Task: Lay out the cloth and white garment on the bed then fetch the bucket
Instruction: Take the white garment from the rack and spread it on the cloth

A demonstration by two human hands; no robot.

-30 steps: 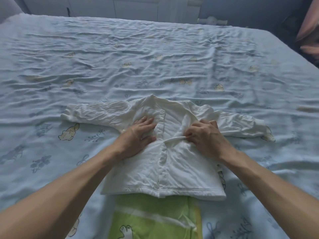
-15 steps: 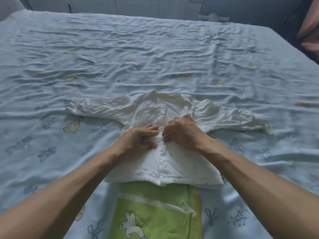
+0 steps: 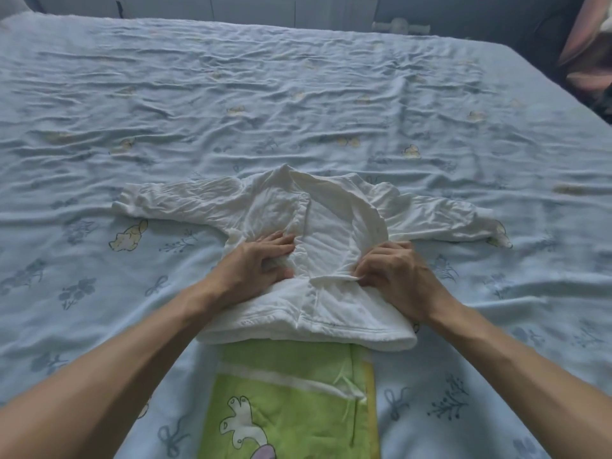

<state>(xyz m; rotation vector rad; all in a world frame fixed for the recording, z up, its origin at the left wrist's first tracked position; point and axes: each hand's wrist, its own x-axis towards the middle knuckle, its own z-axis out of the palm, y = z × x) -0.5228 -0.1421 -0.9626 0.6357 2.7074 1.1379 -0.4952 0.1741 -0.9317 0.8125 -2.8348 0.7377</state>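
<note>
A small white garment [image 3: 331, 223] with long sleeves lies front-up on the bed [image 3: 298, 94], both sleeves spread out sideways. Its right front panel is folded open, showing the lining. My left hand [image 3: 261, 260] presses flat on the left front panel, fingers apart. My right hand [image 3: 394, 270] pinches the edge of the opened right panel. A green cloth [image 3: 291, 402] with a white cartoon figure lies flat just below the garment, its top edge tucked under the hem. No bucket is in view.
The bed has a wrinkled pale blue sheet with small prints. White cabinet fronts [image 3: 198, 8] run behind its far edge. A pinkish fabric item [image 3: 589, 51] hangs off the far right corner.
My right hand moved from the middle of the garment out to the right, pulling the right front panel open. My left hand stayed pressed on the left panel.
</note>
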